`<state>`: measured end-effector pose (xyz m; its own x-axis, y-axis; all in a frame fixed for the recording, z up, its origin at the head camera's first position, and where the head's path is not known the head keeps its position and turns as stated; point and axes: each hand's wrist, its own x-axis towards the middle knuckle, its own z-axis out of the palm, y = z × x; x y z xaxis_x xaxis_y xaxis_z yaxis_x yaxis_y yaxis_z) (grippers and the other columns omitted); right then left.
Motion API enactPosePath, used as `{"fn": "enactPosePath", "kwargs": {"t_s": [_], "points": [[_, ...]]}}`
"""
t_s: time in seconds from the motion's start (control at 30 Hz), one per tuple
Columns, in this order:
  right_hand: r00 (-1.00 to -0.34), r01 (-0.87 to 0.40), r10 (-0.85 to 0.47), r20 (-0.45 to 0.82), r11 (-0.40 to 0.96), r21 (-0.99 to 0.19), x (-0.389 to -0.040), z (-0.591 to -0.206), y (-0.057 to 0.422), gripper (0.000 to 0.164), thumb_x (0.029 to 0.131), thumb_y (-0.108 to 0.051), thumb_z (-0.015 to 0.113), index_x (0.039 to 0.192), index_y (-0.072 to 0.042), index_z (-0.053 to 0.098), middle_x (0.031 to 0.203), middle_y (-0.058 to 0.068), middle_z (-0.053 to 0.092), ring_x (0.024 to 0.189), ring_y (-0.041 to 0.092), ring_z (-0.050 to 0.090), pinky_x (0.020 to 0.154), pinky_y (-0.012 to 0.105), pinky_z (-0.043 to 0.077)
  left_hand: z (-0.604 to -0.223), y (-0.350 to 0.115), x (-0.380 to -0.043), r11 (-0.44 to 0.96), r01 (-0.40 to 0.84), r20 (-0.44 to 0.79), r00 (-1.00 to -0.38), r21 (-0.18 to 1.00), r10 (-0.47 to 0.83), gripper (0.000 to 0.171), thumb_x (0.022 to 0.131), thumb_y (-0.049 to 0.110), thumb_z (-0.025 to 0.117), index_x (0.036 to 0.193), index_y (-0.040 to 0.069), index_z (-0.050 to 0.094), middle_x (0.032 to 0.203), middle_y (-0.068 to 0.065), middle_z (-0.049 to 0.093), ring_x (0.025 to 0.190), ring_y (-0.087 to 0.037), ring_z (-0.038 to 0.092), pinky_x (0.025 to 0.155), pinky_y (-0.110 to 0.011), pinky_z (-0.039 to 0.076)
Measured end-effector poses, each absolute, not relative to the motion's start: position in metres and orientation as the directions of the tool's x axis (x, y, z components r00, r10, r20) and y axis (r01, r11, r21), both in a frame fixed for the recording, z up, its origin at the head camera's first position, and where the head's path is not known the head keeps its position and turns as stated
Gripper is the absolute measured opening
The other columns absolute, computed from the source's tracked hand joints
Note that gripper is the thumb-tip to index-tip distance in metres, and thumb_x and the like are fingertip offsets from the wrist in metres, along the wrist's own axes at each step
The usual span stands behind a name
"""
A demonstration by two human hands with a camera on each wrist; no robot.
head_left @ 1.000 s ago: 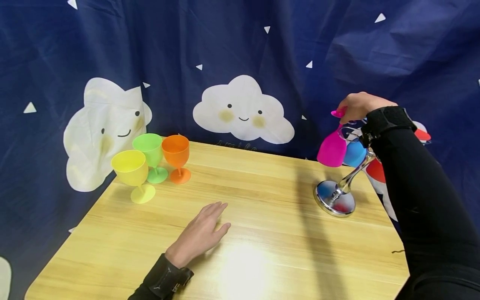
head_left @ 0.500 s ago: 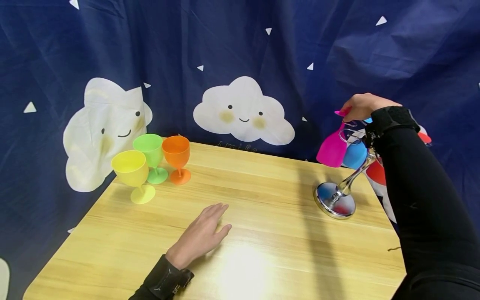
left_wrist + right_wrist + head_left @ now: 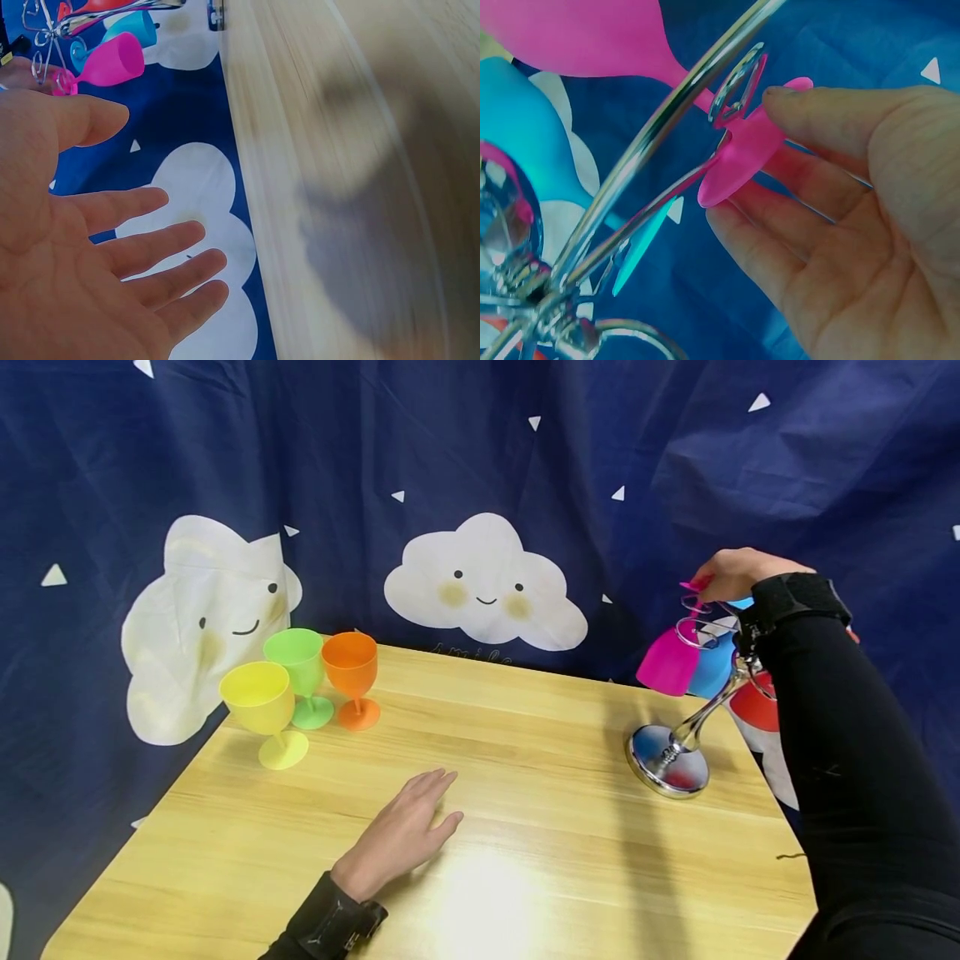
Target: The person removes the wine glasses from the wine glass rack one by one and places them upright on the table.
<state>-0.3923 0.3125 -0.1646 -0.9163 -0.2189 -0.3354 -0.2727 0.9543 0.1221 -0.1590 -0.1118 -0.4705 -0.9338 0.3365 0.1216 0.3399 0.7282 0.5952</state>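
Observation:
My right hand (image 3: 742,575) pinches the foot of an upside-down pink goblet (image 3: 670,662) at the chrome rack (image 3: 693,727). In the right wrist view, thumb and fingers are at the edges of the pink foot (image 3: 742,161), and the stem passes at the wire loop (image 3: 737,86) on the rack's arm. Beside it hang a blue goblet (image 3: 712,668) and a red goblet (image 3: 756,703), the latter partly hidden by my sleeve. My left hand (image 3: 397,835) is held low over the table's middle with fingers spread and holds nothing.
Yellow (image 3: 258,697), green (image 3: 297,660) and orange (image 3: 352,667) goblets stand upright at the back left of the wooden table (image 3: 480,718). Behind them hangs a dark blue curtain (image 3: 337,443) with cloud prints.
My right hand has shifted slightly right with the pink goblet, whose stem now lines up with the wire loop. The left hand stays nearly still.

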Motion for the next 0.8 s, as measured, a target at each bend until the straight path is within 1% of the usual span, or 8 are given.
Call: {"fn": "enactPosePath", "kwargs": {"t_s": [0.03, 0.1, 0.2, 0.33, 0.47, 0.57, 0.7, 0.8], "points": [[-0.916, -0.276, -0.220, -0.335, 0.952, 0.130, -0.391, -0.164, 0.313, 0.045, 0.099, -0.012, 0.056, 0.133, 0.018, 0.051, 0.132, 0.039, 0.053, 0.122, 0.054, 0.047, 0.107, 0.064, 0.039, -0.470, -0.112, -0.159, 0.729, 0.341, 0.122, -0.934, 0.593, 0.337, 0.062, 0.102, 0.039, 0.060, 0.153, 0.008, 0.045, 0.158, -0.017, 0.041, 0.147, -0.034, 0.036, 0.118, -0.054, 0.035], [-0.912, -0.260, -0.206, -0.353, 0.959, 0.111, -0.389, -0.164, 0.313, 0.046, 0.100, -0.010, 0.054, 0.134, 0.020, 0.048, 0.135, 0.042, 0.049, 0.124, 0.055, 0.044, 0.109, 0.065, 0.037, -0.470, -0.111, -0.158, 0.731, 0.344, 0.126, -0.933, 0.589, 0.337, 0.062, 0.102, 0.039, 0.060, 0.153, 0.008, 0.045, 0.158, -0.017, 0.041, 0.147, -0.034, 0.037, 0.118, -0.054, 0.036], [-0.906, -0.277, -0.217, -0.362, 0.953, 0.124, -0.386, -0.164, 0.313, 0.045, 0.101, -0.007, 0.051, 0.134, 0.022, 0.047, 0.136, 0.044, 0.046, 0.125, 0.056, 0.044, 0.109, 0.064, 0.038, -0.470, -0.111, -0.158, 0.733, 0.346, 0.127, -0.932, 0.586, 0.338, 0.062, 0.102, 0.039, 0.060, 0.153, 0.008, 0.045, 0.158, -0.017, 0.042, 0.146, -0.033, 0.037, 0.118, -0.053, 0.036], [-0.907, -0.288, -0.233, -0.350, 0.951, 0.114, -0.380, -0.164, 0.314, 0.042, 0.100, -0.006, 0.049, 0.132, 0.022, 0.049, 0.137, 0.046, 0.042, 0.122, 0.055, 0.044, 0.107, 0.065, 0.040, -0.470, -0.110, -0.157, 0.732, 0.344, 0.123, -0.933, 0.589, 0.339, 0.061, 0.102, 0.039, 0.060, 0.152, 0.007, 0.045, 0.158, -0.017, 0.042, 0.147, -0.033, 0.037, 0.118, -0.054, 0.036], [-0.915, -0.258, -0.218, -0.338, 0.963, 0.076, -0.374, -0.163, 0.313, 0.043, 0.099, -0.003, 0.047, 0.133, 0.023, 0.047, 0.140, 0.047, 0.037, 0.122, 0.054, 0.041, 0.108, 0.067, 0.038, -0.469, -0.110, -0.156, 0.727, 0.341, 0.120, -0.933, 0.597, 0.339, 0.061, 0.102, 0.038, 0.060, 0.152, 0.007, 0.046, 0.158, -0.017, 0.041, 0.147, -0.033, 0.037, 0.118, -0.054, 0.036], [-0.921, -0.213, -0.184, -0.342, 0.976, 0.049, -0.371, -0.163, 0.310, 0.047, 0.097, 0.000, 0.044, 0.138, 0.024, 0.041, 0.144, 0.047, 0.031, 0.126, 0.055, 0.036, 0.110, 0.068, 0.034, -0.470, -0.110, -0.155, 0.726, 0.346, 0.122, -0.931, 0.595, 0.345, 0.061, 0.102, 0.038, 0.060, 0.152, 0.006, 0.046, 0.158, -0.018, 0.041, 0.147, -0.034, 0.037, 0.117, -0.054, 0.036], [-0.927, -0.208, -0.172, -0.333, 0.975, 0.075, -0.365, -0.161, 0.309, 0.048, 0.095, 0.002, 0.041, 0.138, 0.024, 0.040, 0.144, 0.047, 0.032, 0.123, 0.053, 0.039, 0.109, 0.068, 0.035, -0.470, -0.109, -0.154, 0.725, 0.352, 0.122, -0.928, 0.592, 0.351, 0.061, 0.102, 0.038, 0.060, 0.152, 0.006, 0.046, 0.157, -0.018, 0.041, 0.146, -0.034, 0.037, 0.117, -0.053, 0.037], [-0.929, -0.231, -0.182, -0.322, 0.965, 0.121, -0.362, -0.159, 0.308, 0.048, 0.095, 0.001, 0.040, 0.137, 0.022, 0.044, 0.143, 0.046, 0.036, 0.115, 0.049, 0.044, 0.104, 0.065, 0.041, -0.469, -0.109, -0.153, 0.723, 0.352, 0.121, -0.928, 0.594, 0.352, 0.061, 0.102, 0.038, 0.060, 0.152, 0.006, 0.046, 0.157, -0.018, 0.041, 0.146, -0.034, 0.037, 0.117, -0.054, 0.037]]}}
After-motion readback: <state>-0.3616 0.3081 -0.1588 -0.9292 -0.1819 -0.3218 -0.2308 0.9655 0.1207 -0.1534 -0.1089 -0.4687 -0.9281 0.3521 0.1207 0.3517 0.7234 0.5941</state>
